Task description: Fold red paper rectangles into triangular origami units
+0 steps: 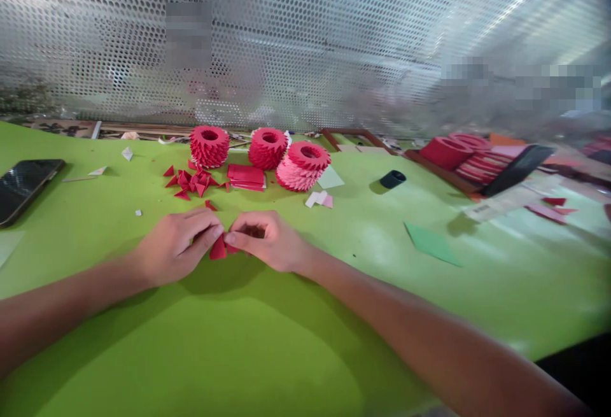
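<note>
Between my two hands is a small piece of red paper (218, 248), partly folded and pinched from both sides. My left hand (179, 245) grips its left part between thumb and fingers. At its right side, the thumb and fingertips of my right hand (267, 239) press on it. Just beyond lie a heap of folded red paper triangles (191, 181) and a stack of red paper slips (246, 176). Behind them stand three ring-shaped towers of folded paper: a red one (209, 147), another red one (268, 149) and a pink one with a red top (301, 167).
A phone (28, 188) lies at the left. To the right are a dark cylinder (393, 179), a green paper sheet (432, 245) and a brown tray (446, 175) with red paper rolls. White and pink scraps (319, 199) lie near the pink tower. Perforated metal (305, 35) rises behind.
</note>
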Demonstrator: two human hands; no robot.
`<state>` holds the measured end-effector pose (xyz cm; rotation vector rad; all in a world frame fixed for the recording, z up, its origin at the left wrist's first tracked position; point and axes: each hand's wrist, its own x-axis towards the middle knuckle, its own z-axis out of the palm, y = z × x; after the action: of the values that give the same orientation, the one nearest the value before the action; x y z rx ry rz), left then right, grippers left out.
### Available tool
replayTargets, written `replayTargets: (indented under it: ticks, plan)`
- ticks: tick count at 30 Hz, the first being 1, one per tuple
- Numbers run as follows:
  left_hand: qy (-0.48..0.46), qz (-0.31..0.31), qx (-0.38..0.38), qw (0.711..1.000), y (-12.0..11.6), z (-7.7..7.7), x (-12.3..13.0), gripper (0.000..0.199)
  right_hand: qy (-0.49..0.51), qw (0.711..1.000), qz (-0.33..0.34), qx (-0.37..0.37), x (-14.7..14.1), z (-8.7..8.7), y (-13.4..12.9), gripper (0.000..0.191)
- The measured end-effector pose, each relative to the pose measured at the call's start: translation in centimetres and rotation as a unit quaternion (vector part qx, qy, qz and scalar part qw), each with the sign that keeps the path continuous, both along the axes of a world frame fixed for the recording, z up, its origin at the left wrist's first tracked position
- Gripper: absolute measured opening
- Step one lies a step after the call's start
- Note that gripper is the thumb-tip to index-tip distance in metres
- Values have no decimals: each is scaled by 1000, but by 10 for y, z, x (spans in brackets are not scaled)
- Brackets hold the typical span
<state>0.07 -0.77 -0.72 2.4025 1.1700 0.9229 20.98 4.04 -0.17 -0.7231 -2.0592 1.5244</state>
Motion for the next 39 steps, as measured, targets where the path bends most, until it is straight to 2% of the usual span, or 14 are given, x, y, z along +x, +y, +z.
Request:
replayTargets:
  ticks: [9, 14, 18, 25, 28, 39]
  plan:
    - [10, -23, -3, 1000, 0, 4, 4, 33, -6, 1000, 16, -2, -1, -1, 0, 27]
    - [-14, 1, 19, 1000, 1, 6, 5, 29, -29, 1000, 11, -3, 0, 2, -1, 28]
    - [-18, 12, 7, 1000, 1, 7, 5, 30, -23, 1000, 10, 15, 0, 3, -2, 27]
    - [-25, -31, -30, 999, 1, 6, 2, 31, -14, 1000, 9, 18, 1, 5, -3, 24]
    - [-23, -29, -24, 999, 1, 6, 2, 31, -12, 1000, 10, 19, 1, 4, -2, 25]
    - [1, -25, -9, 1000, 3, 4, 3, 31, -37, 994, -5, 105, 0, 3, -3, 18]
